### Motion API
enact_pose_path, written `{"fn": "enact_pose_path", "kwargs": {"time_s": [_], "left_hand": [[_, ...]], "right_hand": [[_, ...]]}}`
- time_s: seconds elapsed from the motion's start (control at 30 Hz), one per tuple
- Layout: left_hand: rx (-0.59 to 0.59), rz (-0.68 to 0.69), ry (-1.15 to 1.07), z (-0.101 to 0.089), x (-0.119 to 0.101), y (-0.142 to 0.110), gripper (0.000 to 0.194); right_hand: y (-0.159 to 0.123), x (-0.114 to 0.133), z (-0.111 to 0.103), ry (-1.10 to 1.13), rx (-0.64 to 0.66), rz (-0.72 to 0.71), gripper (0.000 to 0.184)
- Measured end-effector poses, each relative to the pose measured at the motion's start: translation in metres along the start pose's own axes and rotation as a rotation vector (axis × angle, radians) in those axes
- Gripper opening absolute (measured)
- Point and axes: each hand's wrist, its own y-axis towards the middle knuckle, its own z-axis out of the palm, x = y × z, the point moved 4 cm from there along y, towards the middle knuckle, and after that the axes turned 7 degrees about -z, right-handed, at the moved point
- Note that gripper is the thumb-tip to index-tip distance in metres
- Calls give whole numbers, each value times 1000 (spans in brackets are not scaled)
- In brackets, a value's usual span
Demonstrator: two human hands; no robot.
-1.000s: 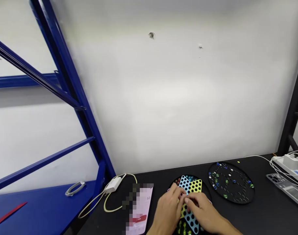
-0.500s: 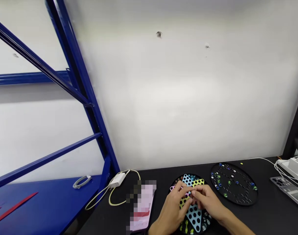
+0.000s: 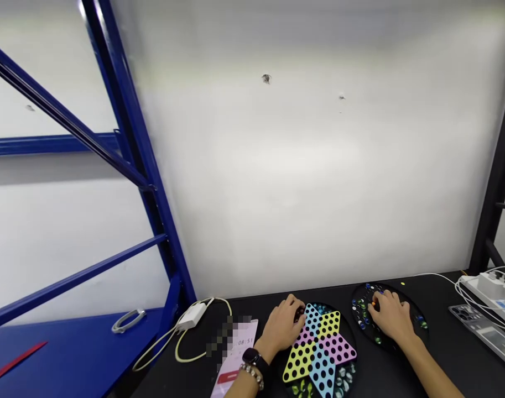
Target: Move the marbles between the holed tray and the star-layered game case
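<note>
A Chinese checkers board [image 3: 323,340] with a yellow, pink and blue star lies on the black table. Glass marbles [image 3: 344,381] fill the pockets round its star. My left hand [image 3: 283,325], wearing a watch and a beaded bracelet, reaches with curled fingers into the upper-left pocket, and its fingertips are partly hidden. To the right, my right hand [image 3: 391,316] bends over a round black board [image 3: 418,340] with rows of holes and some marbles. An orange marble [image 3: 374,303] shows between its thumb and forefinger.
A phone [image 3: 238,351], partly blurred out, lies left of the star board near a white charger [image 3: 193,316] and its cable. At the right are another phone [image 3: 487,329] and a power strip [image 3: 495,293]. A blue rack [image 3: 152,188] stands at the left; a white wall rises behind.
My hands have parted from over the star's middle. The left moved to the upper-left pocket; the right moved over to the round black board, where an orange marble now shows. The star is uncovered.
</note>
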Motion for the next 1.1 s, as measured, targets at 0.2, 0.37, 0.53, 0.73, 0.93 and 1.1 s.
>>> {"fn": "enact_pose_path", "kwargs": {"time_s": [0.2,0.37,0.53,0.73,0.93,1.1], "left_hand": [[59,71,111,5,2,14,29],[93,117,186,9,3,18,36],[91,140,212,10,3,13,46],[100,140,220,11,4,7,55],[71,75,205,12,7,7,51],[18,7,190,7,11,8,52]], "right_hand": [[2,5,2,112,68,39,26],[2,5,3,187,89,37,26],[0,8,2,192,73,35,25],[-1,10,2,191,87,28,24],[-1,11,4,224,95,18,25],[-1,9,4,271,39,19,24]]}}
